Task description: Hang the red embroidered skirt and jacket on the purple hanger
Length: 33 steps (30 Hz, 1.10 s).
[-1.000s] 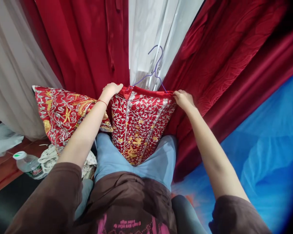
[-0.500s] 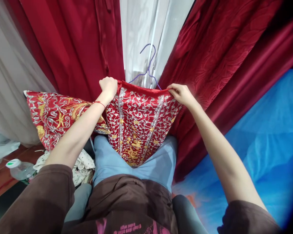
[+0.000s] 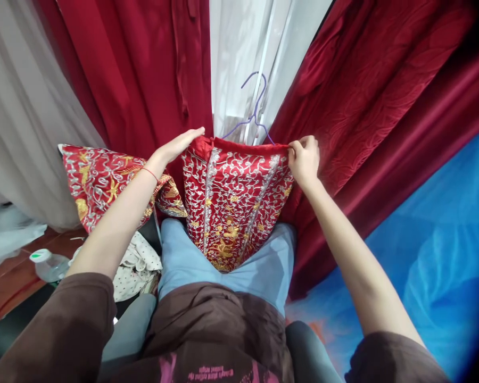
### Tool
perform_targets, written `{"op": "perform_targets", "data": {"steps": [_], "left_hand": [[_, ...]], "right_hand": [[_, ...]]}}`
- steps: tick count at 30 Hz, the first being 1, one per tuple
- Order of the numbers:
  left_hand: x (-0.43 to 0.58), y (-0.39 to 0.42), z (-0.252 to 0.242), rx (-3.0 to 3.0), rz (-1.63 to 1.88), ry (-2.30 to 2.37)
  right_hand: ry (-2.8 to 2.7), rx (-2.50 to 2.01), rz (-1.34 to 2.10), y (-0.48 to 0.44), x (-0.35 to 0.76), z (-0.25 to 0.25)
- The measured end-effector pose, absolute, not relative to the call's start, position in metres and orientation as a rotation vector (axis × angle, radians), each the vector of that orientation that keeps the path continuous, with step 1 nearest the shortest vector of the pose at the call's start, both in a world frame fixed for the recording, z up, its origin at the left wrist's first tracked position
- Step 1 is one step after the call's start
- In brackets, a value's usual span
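A red skirt [image 3: 233,202] with silver and gold embroidery and a plain red waistband is spread upright in front of my thighs. My left hand [image 3: 183,142] has its fingers stretched out along the waistband's left end; its thumb is hidden. Bent fingers of my right hand [image 3: 305,158] pinch the waistband's right end. Behind the skirt rises a purple wire hanger [image 3: 255,113], its hook bare and its lower part covered by the cloth. More embroidered red cloth [image 3: 99,178] spreads out to the left, partly behind my left forearm.
Red curtains [image 3: 135,69] flank a white sheer curtain [image 3: 239,53]. At lower left are a clear bottle [image 3: 50,266] with a white cap, a dotted white cloth [image 3: 138,266] and clear plastic [image 3: 11,234]. A blue patterned fabric [image 3: 431,255] spreads on the right.
My left hand's fingers have straightened from a closed grip at the waistband. My right hand has turned, its fingers more bent at the corner. The whole view has shifted slightly.
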<state>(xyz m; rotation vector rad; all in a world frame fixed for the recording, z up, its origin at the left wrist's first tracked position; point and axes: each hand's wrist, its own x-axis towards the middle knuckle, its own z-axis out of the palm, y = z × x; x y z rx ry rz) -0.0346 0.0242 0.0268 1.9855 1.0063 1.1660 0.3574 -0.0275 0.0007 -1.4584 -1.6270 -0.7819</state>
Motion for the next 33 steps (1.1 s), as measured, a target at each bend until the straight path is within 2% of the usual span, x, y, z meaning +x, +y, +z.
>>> {"op": "perform_targets", "data": {"steps": [3,8,12,15,18,21,26,29,33], "left_hand": [[-0.038,0.011,0.027,2.120,1.029,0.866],[-0.025,0.002,0.029,2.306,0.972,0.946],[-0.014,0.006,0.024,2.220,1.256,1.031],[-0.007,0.011,0.019,1.888,1.546,1.021],[-0.003,0.016,0.019,1.540,1.687,0.966],[-0.004,0.015,0.019,1.489,1.726,0.957],[-0.013,-0.006,-0.002,1.724,1.875,1.297],[-0.016,-0.021,-0.022,2.032,1.540,1.640],[-0.010,-0.026,-0.036,2.148,0.706,1.991]], "right_hand": [[-1.547,-1.376,-0.802,-0.030,0.325,-0.016],[-2.152,-1.305,-0.760,-0.043,0.241,-0.048],[-2.334,-1.380,-0.625,-0.052,0.179,-0.066],[-2.212,-1.553,-0.346,-0.050,0.150,-0.066],[-2.052,-1.689,-0.099,-0.040,0.136,-0.057],[-2.013,-1.722,-0.065,-0.030,0.130,-0.048],[-2.028,-1.732,-0.145,-0.021,0.127,-0.047],[-2.036,-1.681,-0.157,-0.014,0.123,-0.049],[-1.981,-1.640,-0.146,0.003,0.114,-0.051]]}}
